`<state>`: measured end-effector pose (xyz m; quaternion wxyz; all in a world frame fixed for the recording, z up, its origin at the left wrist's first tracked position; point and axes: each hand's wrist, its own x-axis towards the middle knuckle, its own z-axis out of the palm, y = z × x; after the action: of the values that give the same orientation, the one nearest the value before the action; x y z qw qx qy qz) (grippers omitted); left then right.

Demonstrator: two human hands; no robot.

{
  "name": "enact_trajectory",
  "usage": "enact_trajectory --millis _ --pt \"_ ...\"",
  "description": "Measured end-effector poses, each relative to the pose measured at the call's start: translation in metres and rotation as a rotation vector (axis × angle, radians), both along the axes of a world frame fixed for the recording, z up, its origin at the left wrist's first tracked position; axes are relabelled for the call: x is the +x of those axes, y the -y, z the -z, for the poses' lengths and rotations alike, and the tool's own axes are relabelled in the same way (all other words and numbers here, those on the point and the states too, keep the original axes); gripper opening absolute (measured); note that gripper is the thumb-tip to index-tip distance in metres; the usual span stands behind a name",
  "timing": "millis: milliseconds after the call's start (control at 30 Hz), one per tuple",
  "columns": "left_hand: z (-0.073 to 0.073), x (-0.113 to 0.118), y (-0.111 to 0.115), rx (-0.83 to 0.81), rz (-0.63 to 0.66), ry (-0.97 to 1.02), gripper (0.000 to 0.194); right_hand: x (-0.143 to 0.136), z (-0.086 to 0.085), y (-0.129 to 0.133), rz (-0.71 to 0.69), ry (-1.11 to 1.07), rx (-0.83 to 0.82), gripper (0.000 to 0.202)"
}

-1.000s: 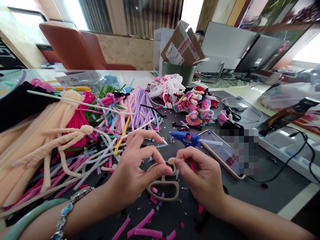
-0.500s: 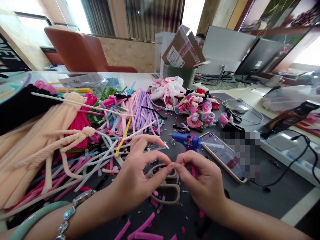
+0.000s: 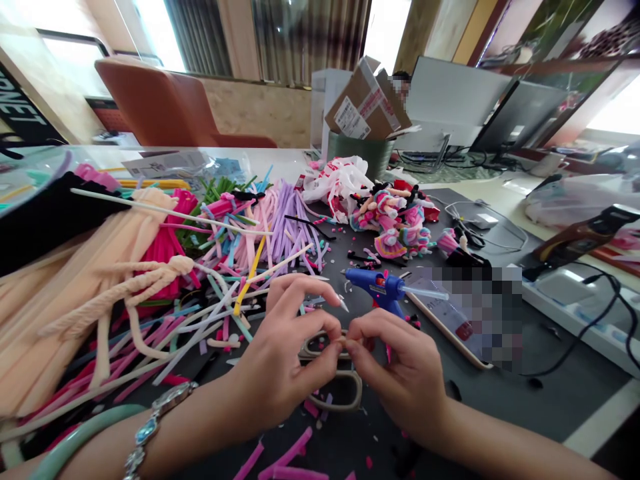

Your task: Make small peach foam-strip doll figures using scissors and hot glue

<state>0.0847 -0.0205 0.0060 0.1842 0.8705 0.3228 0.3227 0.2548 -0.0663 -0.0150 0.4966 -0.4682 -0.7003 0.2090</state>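
Observation:
My left hand (image 3: 293,350) and my right hand (image 3: 400,360) meet over the dark mat, thumb and forefinger of each pinched on a small beige piece of fuzzy stem (image 3: 343,339). The fingertips cover most of it. Long pointed nails show on the left hand, whose other fingers are raised. Just beneath the hands lie scissors with beige handles (image 3: 345,392), partly hidden. A blue glue gun (image 3: 375,285) with a clear glue stick rests right behind my right hand, beside a phone (image 3: 445,313).
Bundles of peach (image 3: 95,267), pink and lilac fuzzy stems (image 3: 293,213) cover the left side. Finished-looking colourful fuzzy figures (image 3: 395,217) are piled behind the glue gun. Pink offcuts (image 3: 295,457) lie in front. A power strip (image 3: 575,300) with cables runs along the right.
Both hands have come slightly closer together, and the beige piece is now more covered by the fingertips. The camera view has shifted a little.

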Motion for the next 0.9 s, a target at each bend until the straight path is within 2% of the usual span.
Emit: enact_trajectory --millis 200,267,400,600,700,900 --pt "0.001 0.0 -0.002 -0.058 -0.014 0.02 0.005 0.001 -0.003 0.0 0.062 0.0 0.002 0.013" --pt "0.002 0.0 -0.001 -0.071 -0.004 0.019 0.01 0.001 -0.003 0.0 0.077 -0.004 -0.007 0.013" --pt "0.003 0.0 -0.001 -0.078 -0.015 0.043 0.005 0.001 -0.002 -0.001 0.09 -0.008 -0.024 0.013" --pt "0.005 0.001 0.001 -0.139 -0.027 0.074 0.008 0.001 -0.003 -0.002 0.071 -0.002 -0.026 0.012" --pt "0.003 0.001 0.004 -0.169 -0.011 0.032 0.01 0.0 -0.003 -0.001 0.033 -0.002 -0.017 0.011" --pt "-0.009 -0.002 -0.002 -0.067 0.054 -0.092 0.012 0.004 -0.002 0.0 0.0 0.048 -0.008 0.005"
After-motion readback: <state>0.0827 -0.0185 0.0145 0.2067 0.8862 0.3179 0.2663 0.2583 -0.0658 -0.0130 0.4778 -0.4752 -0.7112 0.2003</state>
